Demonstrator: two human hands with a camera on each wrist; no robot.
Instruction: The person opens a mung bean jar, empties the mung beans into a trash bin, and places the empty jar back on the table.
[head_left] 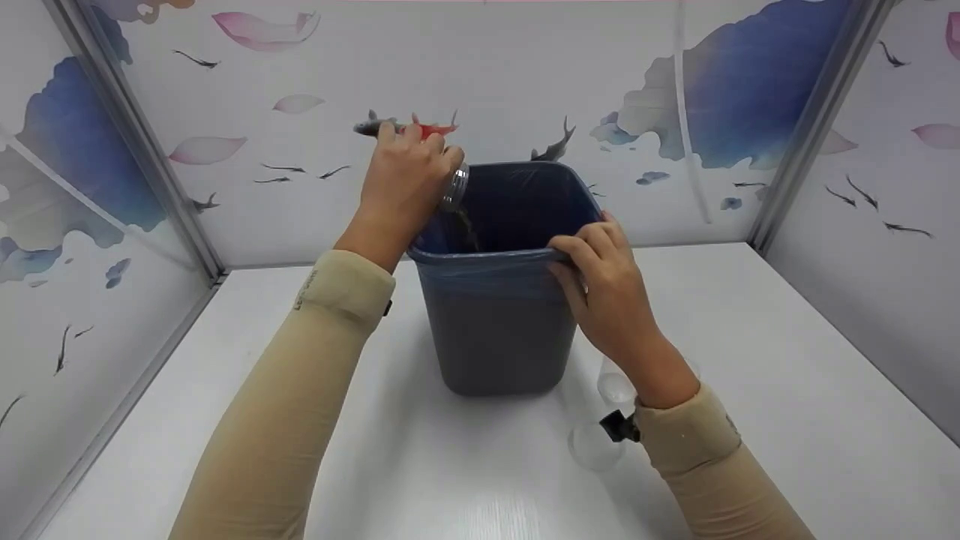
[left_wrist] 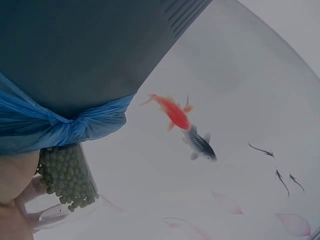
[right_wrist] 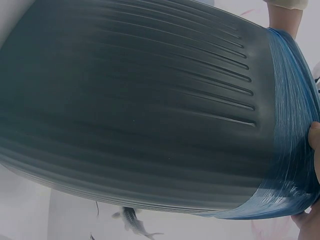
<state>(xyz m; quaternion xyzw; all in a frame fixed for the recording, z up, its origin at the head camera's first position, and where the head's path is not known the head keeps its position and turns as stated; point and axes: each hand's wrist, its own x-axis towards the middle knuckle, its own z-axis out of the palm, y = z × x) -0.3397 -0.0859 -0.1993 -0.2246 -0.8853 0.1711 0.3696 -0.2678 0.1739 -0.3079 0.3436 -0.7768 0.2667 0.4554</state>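
My left hand (head_left: 409, 176) grips a clear jar (head_left: 455, 187), tipped with its mouth over the left side of a grey trash bin (head_left: 499, 341). A thin stream of beans (head_left: 470, 231) falls from the jar into the bin. In the left wrist view, green mung beans (left_wrist: 67, 175) still lie inside the see-through jar. My right hand (head_left: 611, 292) holds the bin's near right rim, with the thumb outside, over the folded blue bag liner (head_left: 487, 279). The bin's bottom inside is hidden.
On the white table (head_left: 300, 450), a clear round lid-like piece (head_left: 595, 448) lies near my right wrist. Another clear container (head_left: 615, 384) is partly hidden behind that wrist. White panels (head_left: 510, 82) printed with fish and petals enclose the back and both sides.
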